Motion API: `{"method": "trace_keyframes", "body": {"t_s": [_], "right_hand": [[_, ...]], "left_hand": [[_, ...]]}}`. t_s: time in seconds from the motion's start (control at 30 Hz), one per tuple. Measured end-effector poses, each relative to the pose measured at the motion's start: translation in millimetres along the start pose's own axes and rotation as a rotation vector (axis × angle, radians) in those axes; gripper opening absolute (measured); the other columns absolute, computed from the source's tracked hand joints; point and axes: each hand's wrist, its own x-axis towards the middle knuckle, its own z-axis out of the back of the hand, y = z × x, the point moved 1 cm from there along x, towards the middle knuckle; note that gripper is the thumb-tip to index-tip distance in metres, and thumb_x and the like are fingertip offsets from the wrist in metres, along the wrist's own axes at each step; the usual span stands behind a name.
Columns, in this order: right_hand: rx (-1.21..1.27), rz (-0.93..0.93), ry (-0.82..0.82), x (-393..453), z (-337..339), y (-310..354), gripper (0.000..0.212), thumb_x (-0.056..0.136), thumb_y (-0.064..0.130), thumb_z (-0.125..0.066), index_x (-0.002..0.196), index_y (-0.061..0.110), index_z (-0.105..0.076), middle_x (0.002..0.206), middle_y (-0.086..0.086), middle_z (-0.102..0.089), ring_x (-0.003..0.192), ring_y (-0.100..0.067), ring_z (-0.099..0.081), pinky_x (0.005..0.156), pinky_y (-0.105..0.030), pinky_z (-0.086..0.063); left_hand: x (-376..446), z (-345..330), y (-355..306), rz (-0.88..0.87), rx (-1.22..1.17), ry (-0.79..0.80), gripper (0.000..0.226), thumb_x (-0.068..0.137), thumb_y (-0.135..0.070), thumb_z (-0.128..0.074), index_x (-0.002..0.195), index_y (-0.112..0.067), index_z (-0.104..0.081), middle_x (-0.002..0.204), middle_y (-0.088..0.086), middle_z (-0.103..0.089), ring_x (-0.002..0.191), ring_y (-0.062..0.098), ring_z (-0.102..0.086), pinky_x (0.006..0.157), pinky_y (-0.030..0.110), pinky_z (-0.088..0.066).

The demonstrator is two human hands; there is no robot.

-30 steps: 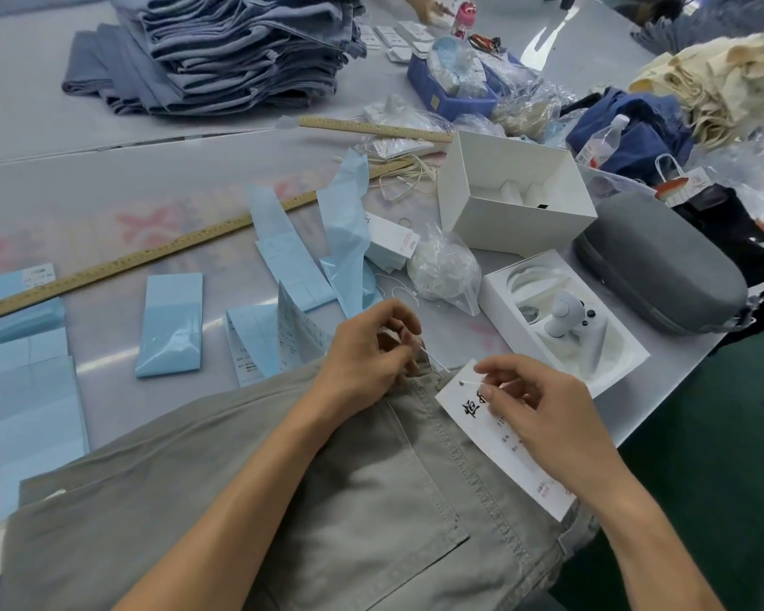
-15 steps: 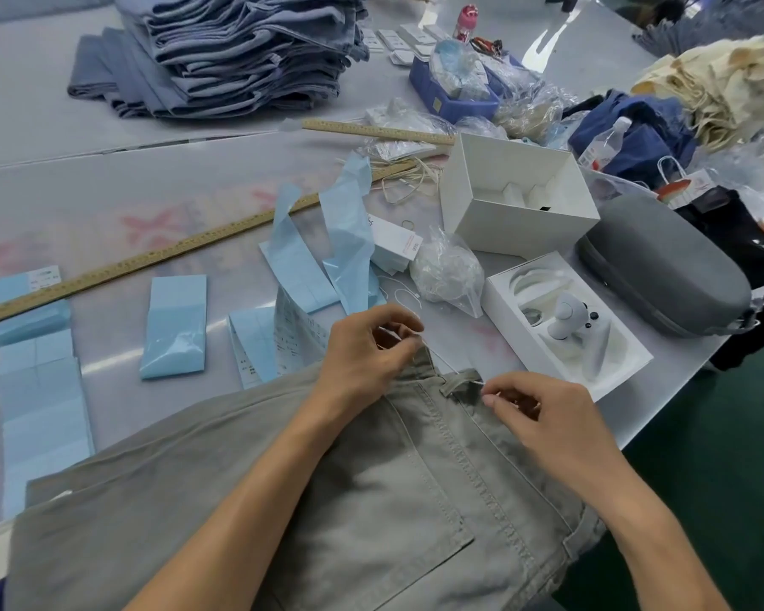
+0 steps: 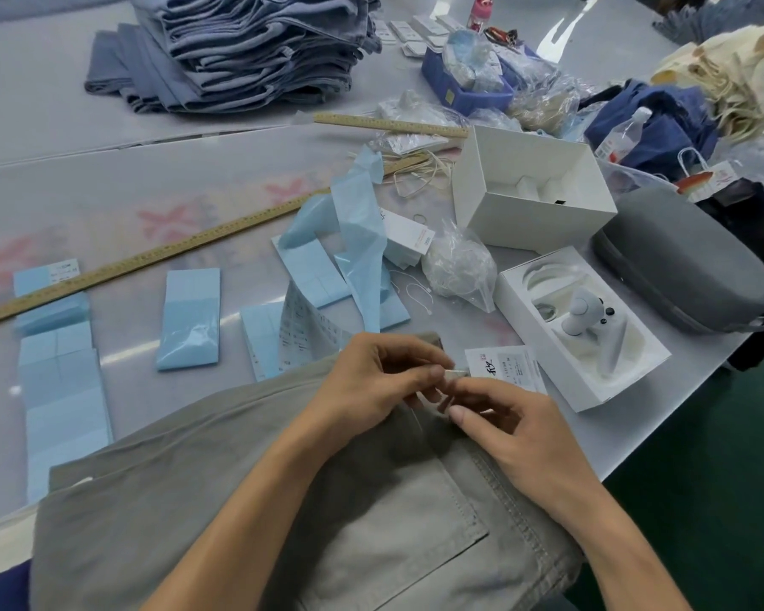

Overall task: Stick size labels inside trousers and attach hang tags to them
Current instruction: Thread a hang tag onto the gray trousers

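Both hands (image 3: 451,390) pinch tag string at trousers (image 3: 371,544) waistband; hang tag (image 3: 503,363) beside

Two hands (image 3: 384,381) (image 3: 517,438) seen, one pair of khaki trousers (image 3: 371,522), one hang tag (image 3: 501,363), two wooden rulers (image 3: 151,262) (image 3: 389,124) laid out, two open white boxes (image 3: 534,213) (image 3: 592,377), one grey case (image 3: 680,266), one stack of blue trousers (image 3: 256,50)

The trousers (image 3: 248,513) are plain khaki-grey with matching stitching, and the hang tag (image 3: 510,366) is white with black characters and a small red mark. Pale blue label sheets (image 3: 189,317) lie on the grey desk (image 3: 107,178), which shows faint pink flower shapes. The ruler (image 3: 151,262) is yellow wood with dark ticks, the stacked trousers (image 3: 256,46) slate blue.
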Motion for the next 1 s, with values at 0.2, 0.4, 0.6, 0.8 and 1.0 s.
{"method": "trace_keyframes", "body": {"t_s": [0.2, 0.4, 0.6, 0.8, 1.0], "right_hand": [[0.092, -0.043, -0.032, -0.9, 1.3, -2.3, 0.028, 0.087, 0.01, -0.079, 0.099, 0.036, -0.078, 0.096, 0.006, -0.079, 0.089, -0.011, -0.075, 0.079, -0.014, -0.054], [0.095, -0.07, -0.082, 0.3, -2.2, -6.3, 0.028, 0.084, 0.014, -0.082, 0.103, 0.03, -0.071, 0.084, -0.001, -0.075, 0.078, -0.016, -0.072, 0.072, -0.019, -0.055], [0.045, -0.042, -0.035, 0.0, -3.5, -4.4, 0.025, 0.085, 0.013, -0.082, 0.096, 0.035, -0.074, 0.091, 0.006, -0.076, 0.085, -0.011, -0.072, 0.076, -0.015, -0.054], [0.105, -0.06, -0.061, 0.4, -6.6, -9.0, 0.034, 0.084, 0.015, -0.082, 0.108, 0.029, -0.063, 0.086, -0.001, -0.077, 0.079, -0.015, -0.073, 0.071, -0.015, -0.052], [0.064, -0.042, -0.032, 1.3, -7.6, -11.4, 0.035, 0.086, 0.016, -0.081, 0.111, 0.031, -0.061, 0.087, 0.0, -0.077, 0.08, -0.014, -0.072, 0.073, -0.016, -0.053]], "left_hand": [[0.5, -3.8, -4.5, 0.012, -0.077, -0.023, 0.019, 0.09, 0.004, -0.071, 0.109, 0.005, -0.072, 0.092, 0.018, -0.078, 0.083, 0.01, -0.074, 0.072, 0.014, -0.05], [0.5, -5.0, -2.8, 0.034, -0.073, -0.064, 0.013, 0.088, 0.006, -0.072, 0.101, 0.006, -0.072, 0.092, 0.02, -0.075, 0.072, 0.014, -0.069, 0.068, 0.019, -0.052], [-0.3, -2.1, -1.3, 0.074, -0.099, -0.053, 0.021, 0.082, 0.003, -0.08, 0.099, -0.006, -0.072, 0.09, 0.023, -0.072, 0.074, 0.018, -0.069, 0.07, 0.022, -0.054], [-1.0, -1.9, -1.5, 0.105, -0.134, -0.068, 0.03, 0.078, 0.002, -0.084, 0.102, -0.002, -0.066, 0.088, 0.019, -0.076, 0.077, 0.017, -0.072, 0.071, 0.021, -0.055], [0.9, -3.9, 1.6, 0.11, -0.05, -0.029, 0.031, 0.08, -0.003, -0.084, 0.1, -0.004, -0.06, 0.088, 0.021, -0.075, 0.076, 0.019, -0.069, 0.073, 0.027, -0.056]]}}
